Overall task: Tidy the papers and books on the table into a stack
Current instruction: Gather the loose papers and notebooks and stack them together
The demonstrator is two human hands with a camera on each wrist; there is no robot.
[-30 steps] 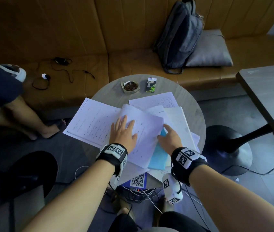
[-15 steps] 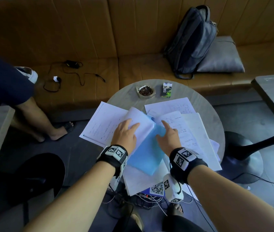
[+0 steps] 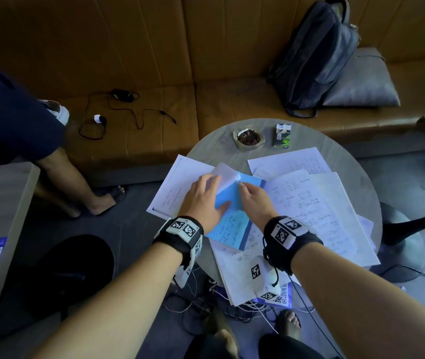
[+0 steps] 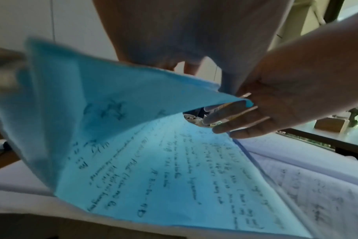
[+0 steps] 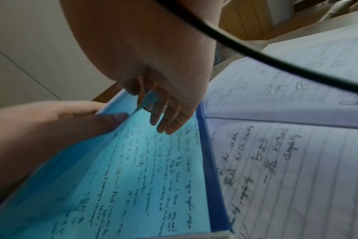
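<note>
While bent over the round table (image 3: 216, 149), started at its left edge with loose white sheets (image 3: 177, 185) hanging partly over the rim. Gripped the lifted blue leaf (image 4: 117, 90) with the left hand (image 3: 203, 200), thumb on its face and fingers curled behind its edge. Sat right in the middle of the table, that blue notebook (image 3: 229, 229), open on top of other white pages. Pinched the leaf's far corner with the right hand (image 3: 255, 200), thumb and forefinger closed on it and the other fingers hanging loose above the page below. Fanned out towards the right edge with more handwritten papers (image 3: 317, 211), overlapped and askew, nothing squared up yet.

Risked a tear at that pinched corner, by my reading, should the two hands pull apart on so thin a leaf. Risked a crease too, if pressed flat while bowed like that. Could also have nudged the left-hand sheets off the rim with a careless forearm.

Looked limp and light, arched up between the two hands, with dark handwriting across it. Showed the same script on the flat blue page beneath, and a darker blue cover strip along the right side. Appeared soft-covered and easy to slide.
</note>
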